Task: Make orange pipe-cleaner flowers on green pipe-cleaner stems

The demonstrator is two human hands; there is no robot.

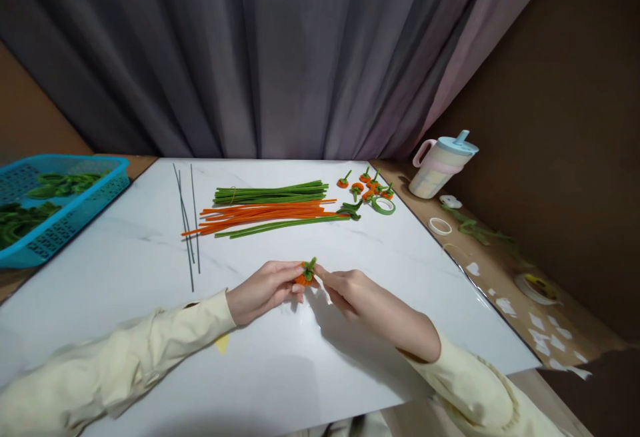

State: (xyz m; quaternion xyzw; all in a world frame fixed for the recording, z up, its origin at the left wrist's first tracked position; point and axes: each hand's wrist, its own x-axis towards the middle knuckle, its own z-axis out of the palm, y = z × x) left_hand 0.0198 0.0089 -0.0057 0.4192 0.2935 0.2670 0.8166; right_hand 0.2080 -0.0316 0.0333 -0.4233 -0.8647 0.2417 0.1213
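Note:
Between my hands, above the near part of the table, is a small orange pipe-cleaner fruit (pixel 304 278) with a green leafy top and stem. My left hand (pixel 267 288) pinches it from the left, thumb and fingers closed around its side. From the right, my right hand (pixel 347 290) is closed, its fingertips pressed against the fruit's green top; its lower fingers are partly hidden. Beyond my hands lie a bundle of green pipe cleaners (pixel 270 193), loose orange pipe cleaners (pixel 265 215) and a few separate green pipe cleaners (pixel 280 226).
Several similar orange fruits (pixel 357 188) lie at the back right beside a roll of green tape (pixel 383 206). Thin dark wires (pixel 194 224) lie left. A blue basket (pixel 95 205) holds green pieces. A tumbler (pixel 440 167), white ring (pixel 440 226) and paper scraps (pixel 506 307) are right.

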